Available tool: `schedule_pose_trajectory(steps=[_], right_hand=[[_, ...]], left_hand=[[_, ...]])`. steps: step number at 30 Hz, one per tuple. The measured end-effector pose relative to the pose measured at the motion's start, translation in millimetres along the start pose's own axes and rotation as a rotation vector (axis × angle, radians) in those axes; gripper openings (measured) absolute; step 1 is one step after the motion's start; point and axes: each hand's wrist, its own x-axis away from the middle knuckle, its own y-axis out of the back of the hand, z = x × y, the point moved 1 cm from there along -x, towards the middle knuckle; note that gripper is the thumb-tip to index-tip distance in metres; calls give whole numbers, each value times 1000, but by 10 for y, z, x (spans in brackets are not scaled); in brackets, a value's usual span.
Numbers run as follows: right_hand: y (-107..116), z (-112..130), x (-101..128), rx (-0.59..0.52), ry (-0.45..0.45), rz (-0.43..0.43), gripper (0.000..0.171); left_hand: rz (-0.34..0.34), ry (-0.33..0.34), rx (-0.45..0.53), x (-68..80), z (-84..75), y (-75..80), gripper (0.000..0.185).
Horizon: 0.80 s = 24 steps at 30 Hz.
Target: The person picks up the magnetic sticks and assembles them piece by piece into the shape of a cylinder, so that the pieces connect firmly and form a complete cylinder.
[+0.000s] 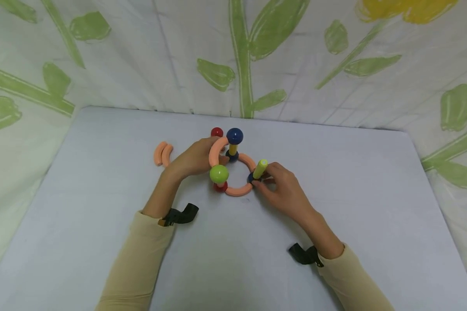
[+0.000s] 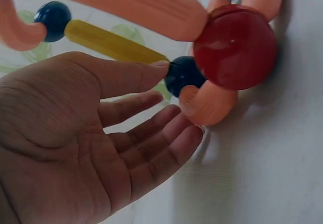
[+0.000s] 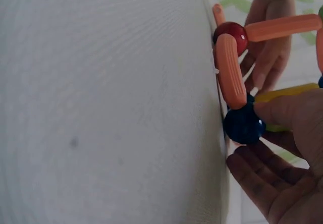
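Orange curved sticks and balls form a ring on the table, with a red ball (image 1: pixel 220 187), a back blue ball (image 1: pixel 231 156) and a right blue ball (image 3: pixel 245 125). A green ball (image 1: pixel 219 174) and a top blue ball (image 1: pixel 235 136) stand on uprights, bridged by an orange curved stick (image 1: pixel 215 154). My left hand (image 1: pixel 196 157) is at the ring's left, its thumb against the back blue ball and the fingers near a curved stick (image 2: pixel 209 103). My right hand (image 1: pixel 284 185) pinches the right blue ball, below a yellow-green stick (image 1: pixel 260 169).
Two loose orange curved sticks (image 1: pixel 163 154) lie left of my left hand. Another red ball (image 1: pixel 216 132) shows behind that hand; its support is hidden. A curtain with painted leaves (image 1: pixel 215 74) hangs behind the white table (image 1: pixel 373 207).
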Motion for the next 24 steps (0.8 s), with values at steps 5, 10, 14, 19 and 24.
schedule_pose_trajectory(steps=[5,10,14,19,24], right_hand=[[-13,-3,-6,19,-15,6,21],[-21,3,-9,40,-27,2,23],[-26,7,-11,54,-41,2,23],[-32,14,-8,58,-44,4,23],[-12,3,0,56,-44,2,23]], left_hand=[[-35,-5,-66,-24,-22,-66,32],[-68,18,-89,-30,-28,-118,33],[-81,6,-92,-19,-35,-142,32],[-87,-5,-104,-18,-27,-159,26],[-70,-25,-178,-37,-35,-160,22]])
